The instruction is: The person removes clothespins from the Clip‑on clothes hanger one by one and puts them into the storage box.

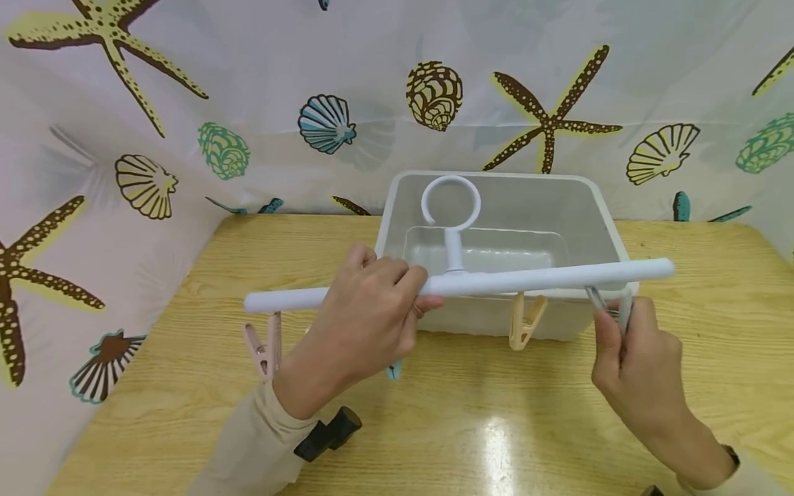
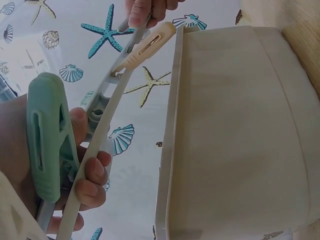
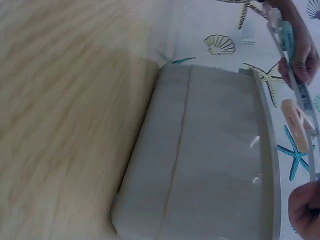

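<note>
A white bar hanger with a ring hook is held level above the table, in front of a white plastic bin. My left hand grips the bar left of its middle. Pegs hang from the bar: a pink one at the left, a teal one mostly hidden behind my left hand, and a beige one. My right hand pinches a grey peg near the bar's right end. The left wrist view shows the teal peg, the beige peg and the bin wall.
The wooden table stands against a curtain printed with shells and starfish, which wraps round the back and left. The bin sits at the far middle of the table. In the right wrist view the bin lies beside bare wood.
</note>
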`<control>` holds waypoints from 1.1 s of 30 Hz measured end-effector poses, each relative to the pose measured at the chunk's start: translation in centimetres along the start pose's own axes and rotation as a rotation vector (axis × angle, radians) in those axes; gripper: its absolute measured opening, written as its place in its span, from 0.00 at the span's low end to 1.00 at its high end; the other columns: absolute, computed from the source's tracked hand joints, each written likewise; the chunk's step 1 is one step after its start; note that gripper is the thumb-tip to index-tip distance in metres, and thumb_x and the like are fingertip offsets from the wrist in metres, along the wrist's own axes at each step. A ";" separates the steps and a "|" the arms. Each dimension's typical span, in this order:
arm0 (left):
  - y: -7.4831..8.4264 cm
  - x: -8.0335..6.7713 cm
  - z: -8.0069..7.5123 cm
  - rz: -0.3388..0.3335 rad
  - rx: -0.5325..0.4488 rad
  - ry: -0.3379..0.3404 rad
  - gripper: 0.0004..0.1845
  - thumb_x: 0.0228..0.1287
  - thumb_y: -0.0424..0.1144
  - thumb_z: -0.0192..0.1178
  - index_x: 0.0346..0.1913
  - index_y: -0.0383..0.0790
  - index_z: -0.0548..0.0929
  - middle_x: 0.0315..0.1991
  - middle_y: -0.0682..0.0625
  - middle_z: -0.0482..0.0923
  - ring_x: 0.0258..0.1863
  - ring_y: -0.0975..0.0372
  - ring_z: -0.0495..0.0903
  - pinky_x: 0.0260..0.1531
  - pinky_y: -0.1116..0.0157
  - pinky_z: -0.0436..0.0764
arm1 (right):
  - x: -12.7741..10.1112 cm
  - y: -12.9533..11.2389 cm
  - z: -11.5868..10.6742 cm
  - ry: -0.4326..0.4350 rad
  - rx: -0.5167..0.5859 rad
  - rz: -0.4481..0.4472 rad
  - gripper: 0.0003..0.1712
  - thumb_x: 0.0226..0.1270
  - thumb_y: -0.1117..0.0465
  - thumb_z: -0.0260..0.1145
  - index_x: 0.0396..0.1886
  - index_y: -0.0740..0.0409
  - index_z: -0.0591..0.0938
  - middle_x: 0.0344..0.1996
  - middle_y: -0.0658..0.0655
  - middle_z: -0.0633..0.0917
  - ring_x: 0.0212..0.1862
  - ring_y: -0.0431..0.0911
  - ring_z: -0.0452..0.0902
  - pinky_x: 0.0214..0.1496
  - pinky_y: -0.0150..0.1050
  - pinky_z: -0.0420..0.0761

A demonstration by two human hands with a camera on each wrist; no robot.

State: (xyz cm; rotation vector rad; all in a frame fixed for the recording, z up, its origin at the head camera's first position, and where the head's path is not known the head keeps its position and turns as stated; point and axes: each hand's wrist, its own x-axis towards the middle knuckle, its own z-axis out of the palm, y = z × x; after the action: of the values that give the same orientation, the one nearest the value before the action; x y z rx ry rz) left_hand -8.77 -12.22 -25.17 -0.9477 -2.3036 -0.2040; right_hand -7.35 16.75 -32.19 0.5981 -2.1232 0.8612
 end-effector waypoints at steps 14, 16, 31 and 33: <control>-0.4 0.0 0.4 -0.012 -0.037 -0.012 0.16 0.64 0.43 0.62 0.23 0.41 0.72 0.17 0.54 0.65 0.18 0.61 0.70 0.36 0.57 0.70 | 0.1 0.8 -1.3 -0.479 1.816 0.484 0.29 0.77 0.64 0.17 0.46 0.68 0.68 0.19 0.51 0.52 0.14 0.39 0.45 0.10 0.30 0.48; -0.3 0.1 0.4 -0.009 -0.043 -0.016 0.16 0.65 0.43 0.62 0.23 0.41 0.71 0.17 0.53 0.65 0.18 0.61 0.70 0.35 0.58 0.70 | -0.1 0.6 -0.9 -0.437 1.747 0.436 0.27 0.77 0.65 0.19 0.45 0.68 0.68 0.18 0.52 0.52 0.13 0.39 0.45 0.09 0.29 0.49; 0.0 0.5 0.6 0.031 -0.062 0.064 0.16 0.66 0.43 0.60 0.23 0.40 0.70 0.16 0.53 0.64 0.17 0.60 0.69 0.35 0.58 0.70 | 1.1 -0.3 -0.7 -0.319 1.828 0.379 0.25 0.79 0.63 0.22 0.42 0.70 0.67 0.17 0.50 0.53 0.11 0.38 0.46 0.08 0.28 0.51; 0.0 0.5 0.7 0.031 -0.073 0.068 0.16 0.66 0.42 0.59 0.24 0.40 0.70 0.17 0.53 0.64 0.17 0.60 0.69 0.35 0.58 0.70 | 1.3 -0.2 -0.6 -0.307 1.715 0.252 0.24 0.80 0.61 0.25 0.41 0.73 0.67 0.16 0.49 0.55 0.11 0.36 0.48 0.09 0.27 0.53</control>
State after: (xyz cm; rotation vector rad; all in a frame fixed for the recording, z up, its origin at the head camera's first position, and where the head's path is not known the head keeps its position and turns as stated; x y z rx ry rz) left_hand -9.36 -11.64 -25.41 -0.9977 -2.2312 -0.3048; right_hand -7.75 16.84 -30.82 1.2823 -1.1714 2.8181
